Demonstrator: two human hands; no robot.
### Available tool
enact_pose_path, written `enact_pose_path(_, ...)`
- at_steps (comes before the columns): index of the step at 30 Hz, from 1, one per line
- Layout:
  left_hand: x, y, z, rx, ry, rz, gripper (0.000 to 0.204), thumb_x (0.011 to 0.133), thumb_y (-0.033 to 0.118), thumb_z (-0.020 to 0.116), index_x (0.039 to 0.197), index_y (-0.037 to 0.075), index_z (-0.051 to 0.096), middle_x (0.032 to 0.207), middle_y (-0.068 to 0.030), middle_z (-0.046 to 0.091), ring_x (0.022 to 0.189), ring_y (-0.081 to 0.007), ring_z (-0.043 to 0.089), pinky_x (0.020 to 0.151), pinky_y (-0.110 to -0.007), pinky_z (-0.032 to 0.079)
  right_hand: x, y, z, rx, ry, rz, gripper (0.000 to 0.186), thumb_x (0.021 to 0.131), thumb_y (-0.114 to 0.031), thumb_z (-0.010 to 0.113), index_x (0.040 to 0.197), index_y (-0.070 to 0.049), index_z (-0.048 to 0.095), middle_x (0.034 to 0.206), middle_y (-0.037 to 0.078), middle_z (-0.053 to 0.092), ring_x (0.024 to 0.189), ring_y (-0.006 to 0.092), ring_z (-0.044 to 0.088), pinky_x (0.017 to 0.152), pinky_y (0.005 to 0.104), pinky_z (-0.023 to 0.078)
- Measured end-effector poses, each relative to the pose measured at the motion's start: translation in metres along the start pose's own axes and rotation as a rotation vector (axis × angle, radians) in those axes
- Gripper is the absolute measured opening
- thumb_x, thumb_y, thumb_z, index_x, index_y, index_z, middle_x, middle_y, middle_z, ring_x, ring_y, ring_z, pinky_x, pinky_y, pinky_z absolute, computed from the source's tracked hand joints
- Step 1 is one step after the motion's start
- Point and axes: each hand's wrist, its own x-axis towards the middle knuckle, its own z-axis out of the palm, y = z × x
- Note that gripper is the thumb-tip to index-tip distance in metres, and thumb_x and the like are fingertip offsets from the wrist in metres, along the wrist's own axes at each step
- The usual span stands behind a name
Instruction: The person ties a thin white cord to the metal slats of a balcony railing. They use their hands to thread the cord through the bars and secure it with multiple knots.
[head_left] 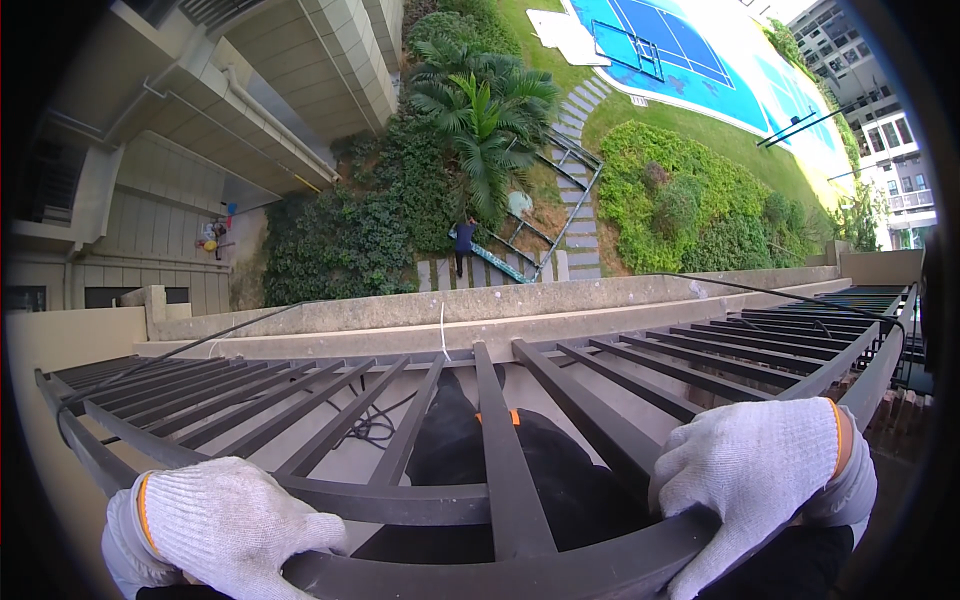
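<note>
My left hand [225,520], in a white knitted work glove with an orange cuff edge, is wrapped round the top of a dark brown metal railing [510,575]. My right hand [760,475], gloved the same way, grips the railing's top farther right. Both hands are closed, and their fingers are partly hidden behind the rail. Between the bars my black-clad legs show, with a small orange patch [514,417] near them. A loose coil of black cable [372,428] lies behind the bars to the left.
Beyond the railing runs a concrete ledge [560,305] with a thin white cord [443,325]. Black cable [235,325] crosses it at both sides. Far below, a person in dark blue [463,240] stands beside green metal frames [535,235], a palm [482,125] and shrubs.
</note>
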Motion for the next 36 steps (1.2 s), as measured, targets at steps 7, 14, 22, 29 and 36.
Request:
enact_pose_path(7, 0.0004, 0.0002, -0.0008, 0.034, -0.012, 0.009, 0.068, 0.090, 0.062, 0.102, 0.123, 0.005, 0.084, 0.088, -0.0205, 0.080, 0.087, -0.0458, 0.083, 0.079, -0.053, 0.063, 0.0002, -0.0003, -0.0001, 0.002, -0.006, 0.005, 0.066, 0.082, -0.062, 0.109, 0.083, -0.004, 0.078, 0.091, 0.016, 0.073, 0.099, 0.0427, 0.074, 0.087, 0.0515, 0.061)
enact_pose_path(14, -0.0039, 0.0019, 0.0006, 0.019, -0.020, -0.065, 0.067, 0.093, 0.066, 0.096, 0.122, 0.007, 0.083, 0.088, -0.0223, 0.079, 0.089, -0.0486, 0.082, 0.080, -0.057, 0.061, 0.0004, 0.0006, 0.0003, -0.008, -0.008, 0.009, 0.067, 0.083, -0.064, 0.108, 0.084, -0.004, 0.078, 0.092, 0.016, 0.073, 0.099, 0.0425, 0.075, 0.087, 0.0514, 0.061)
enact_pose_path(22, 0.0004, -0.0028, 0.0015, 0.041, 0.006, 0.033, 0.068, 0.090, 0.062, 0.102, 0.123, 0.005, 0.084, 0.088, -0.0207, 0.080, 0.088, -0.0463, 0.083, 0.080, -0.053, 0.063, 0.0008, 0.0010, 0.0000, -0.003, -0.004, -0.004, 0.066, 0.082, -0.061, 0.109, 0.084, -0.003, 0.078, 0.092, 0.016, 0.074, 0.100, 0.0426, 0.075, 0.088, 0.0514, 0.061)
enact_pose_path(29, 0.0021, -0.0012, 0.0010, 0.039, -0.015, -0.002, 0.069, 0.092, 0.065, 0.098, 0.124, 0.006, 0.083, 0.089, -0.0220, 0.080, 0.088, -0.0475, 0.083, 0.080, -0.056, 0.062, 0.0002, -0.0005, -0.0001, -0.019, -0.010, 0.021, 0.066, 0.080, -0.062, 0.109, 0.087, -0.003, 0.080, 0.095, 0.015, 0.076, 0.101, 0.0418, 0.076, 0.089, 0.0508, 0.062)
enact_pose_path(36, -0.0020, 0.0033, -0.0024, 0.003, -0.049, -0.089, 0.069, 0.093, 0.067, 0.097, 0.123, 0.007, 0.083, 0.089, -0.0225, 0.080, 0.089, -0.0480, 0.083, 0.081, -0.057, 0.061, 0.0010, -0.0004, 0.0000, -0.018, -0.016, 0.031, 0.067, 0.079, -0.063, 0.109, 0.088, -0.003, 0.082, 0.095, 0.015, 0.076, 0.102, 0.0416, 0.076, 0.090, 0.0508, 0.062)
